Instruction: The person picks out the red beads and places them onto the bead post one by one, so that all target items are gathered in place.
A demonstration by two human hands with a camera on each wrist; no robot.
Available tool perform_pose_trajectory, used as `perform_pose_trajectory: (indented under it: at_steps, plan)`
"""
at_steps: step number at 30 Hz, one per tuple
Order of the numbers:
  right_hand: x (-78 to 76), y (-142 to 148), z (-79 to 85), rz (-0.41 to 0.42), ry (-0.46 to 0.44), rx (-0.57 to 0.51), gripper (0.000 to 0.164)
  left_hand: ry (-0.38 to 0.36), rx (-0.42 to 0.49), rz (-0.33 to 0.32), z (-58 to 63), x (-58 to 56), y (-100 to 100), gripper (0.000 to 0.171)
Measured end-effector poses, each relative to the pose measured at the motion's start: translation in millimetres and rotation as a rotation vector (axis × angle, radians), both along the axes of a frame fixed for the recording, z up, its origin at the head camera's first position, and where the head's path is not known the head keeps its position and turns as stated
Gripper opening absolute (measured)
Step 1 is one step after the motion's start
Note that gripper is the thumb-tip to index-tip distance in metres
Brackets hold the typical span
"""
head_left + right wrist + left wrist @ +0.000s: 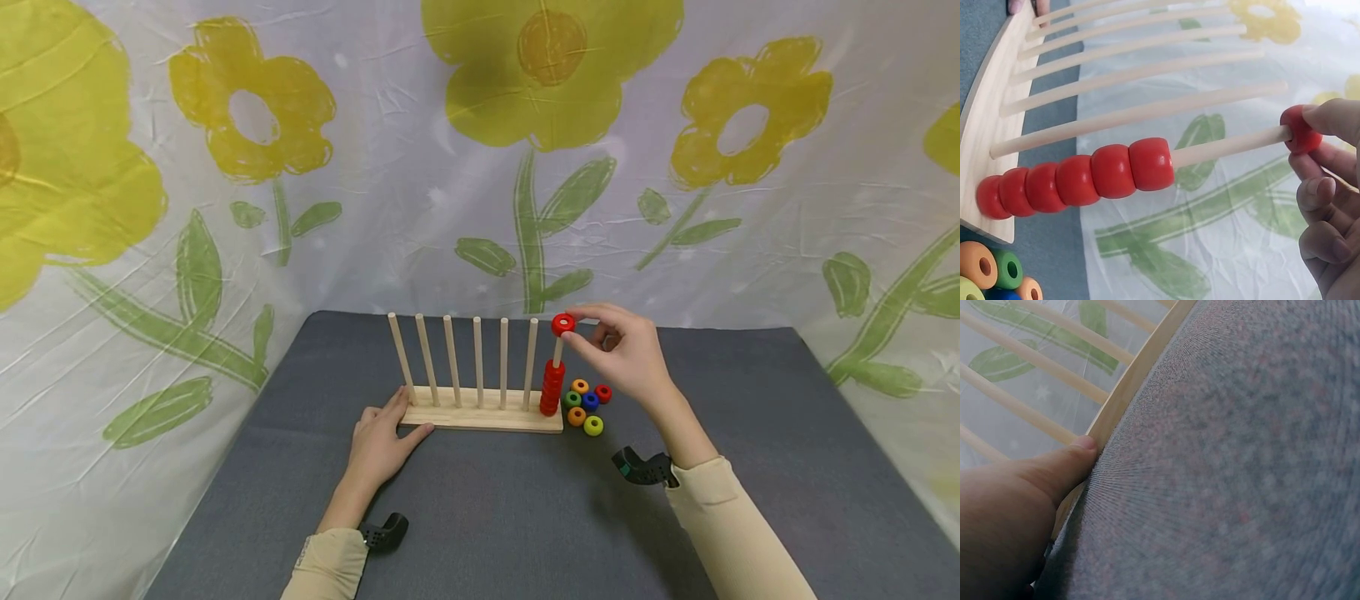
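Note:
My right hand (628, 350) pinches a red bead (1302, 130) between thumb and fingers, right at the tip of the rightmost peg. Lower on that same peg sits a stack of several red beads (552, 388), reaching down to the base. The wooden peg rack (480, 421) stands upright with a row of pale pegs, and all the others are bare. At its left end my left hand (381, 443) grips the base, thumb along the front edge. In the left wrist view the thumb (1063, 472) lies against that edge; the other fingers are mostly hidden.
Loose beads lie beside the rack's right end: a green one (573, 400), a blue one (591, 402), a yellow one (593, 426), a red one (603, 392) and orange ones (576, 416). A dark grey cloth (480, 517) covers the table. Behind hangs a flowered curtain (390, 208).

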State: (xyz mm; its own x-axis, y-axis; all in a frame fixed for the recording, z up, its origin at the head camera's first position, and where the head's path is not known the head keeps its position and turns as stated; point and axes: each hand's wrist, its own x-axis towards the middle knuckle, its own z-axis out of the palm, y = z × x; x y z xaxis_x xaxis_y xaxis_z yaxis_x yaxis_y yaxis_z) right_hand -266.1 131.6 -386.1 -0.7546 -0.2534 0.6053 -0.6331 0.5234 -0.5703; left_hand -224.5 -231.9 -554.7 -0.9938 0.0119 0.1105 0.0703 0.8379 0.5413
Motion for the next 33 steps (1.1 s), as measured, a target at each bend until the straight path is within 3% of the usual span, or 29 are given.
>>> perform_pose_trajectory:
  at_steps: [33]
  plan:
    - [1.2,2.4,-2.4,-0.003,-0.010,0.006,0.029,-0.008,-0.001,0.004,-0.6,-0.3,-0.2,0.087]
